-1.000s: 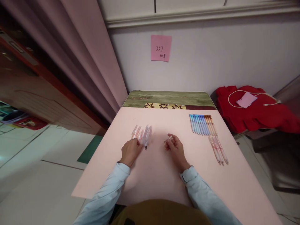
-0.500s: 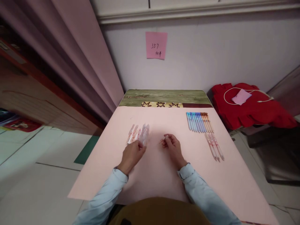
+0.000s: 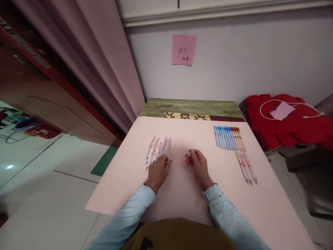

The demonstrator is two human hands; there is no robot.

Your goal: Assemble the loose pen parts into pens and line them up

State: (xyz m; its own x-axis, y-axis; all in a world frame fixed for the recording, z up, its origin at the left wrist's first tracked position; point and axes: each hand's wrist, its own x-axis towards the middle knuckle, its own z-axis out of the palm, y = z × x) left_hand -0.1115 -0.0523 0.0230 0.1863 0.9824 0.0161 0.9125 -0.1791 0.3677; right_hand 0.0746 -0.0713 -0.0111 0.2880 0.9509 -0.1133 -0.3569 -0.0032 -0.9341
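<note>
A loose bunch of clear and pink pens (image 3: 159, 148) lies on the pink table sheet (image 3: 182, 194) at centre left. My left hand (image 3: 159, 170) rests just below the bunch, fingers curled, with its fingertips at the near ends of the pens. My right hand (image 3: 197, 164) sits a little to the right, fingers pinched together around a small pale piece I cannot make out. A neat row of blue and orange pens (image 3: 229, 138) lies at the far right, with three pink pens (image 3: 246, 167) below it.
The table's far end shows a green patterned cloth (image 3: 192, 107) against the wall. A pink note (image 3: 184, 49) hangs on the wall. A red cloth with a white cable (image 3: 288, 121) lies to the right. A curtain (image 3: 104, 69) hangs at the left.
My left hand has slid right along the near ends of the pen bunch. My right hand has stayed pinched in about the same place. The camera has shifted slightly.
</note>
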